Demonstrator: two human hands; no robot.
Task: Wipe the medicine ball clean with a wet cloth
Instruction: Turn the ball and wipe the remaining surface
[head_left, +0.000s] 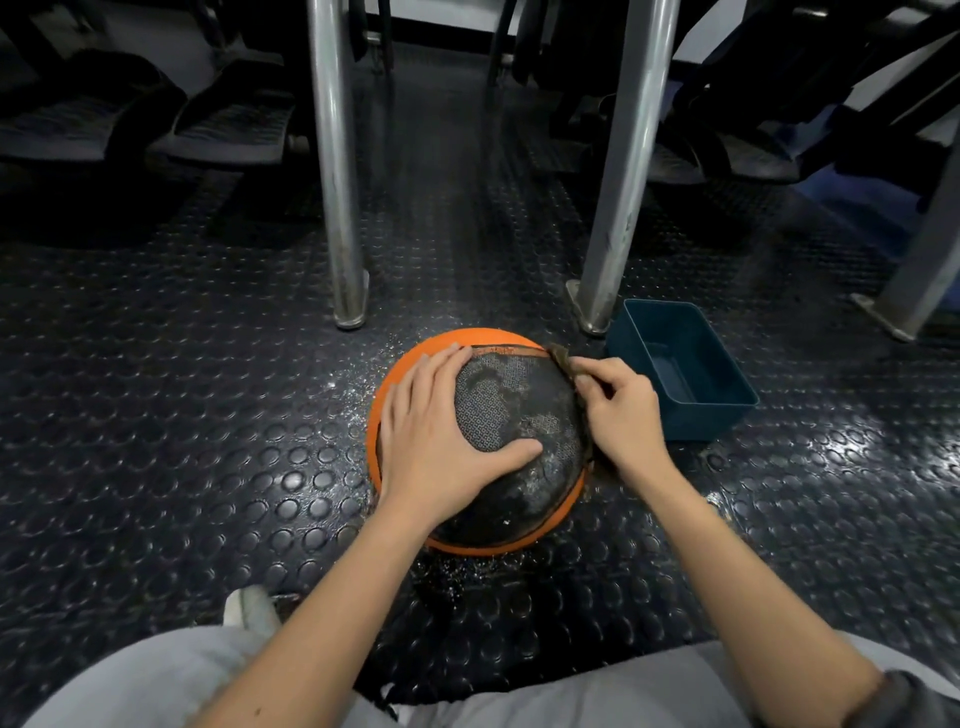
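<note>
cloth (562, 359) largely hidden, ball (519, 400) underside unseen

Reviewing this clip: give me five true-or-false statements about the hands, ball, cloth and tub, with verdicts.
1. The left hand lies flat on the medicine ball. True.
2. The right hand holds nothing. False: it pinches the cloth against the ball's right edge.
3. The blue tub stands on the floor, right of the ball. True.
4. The ball sits inside the tub. False: it rests on the studded floor, outside the tub.
5. The cloth is white. False: it is dark brownish.
</note>
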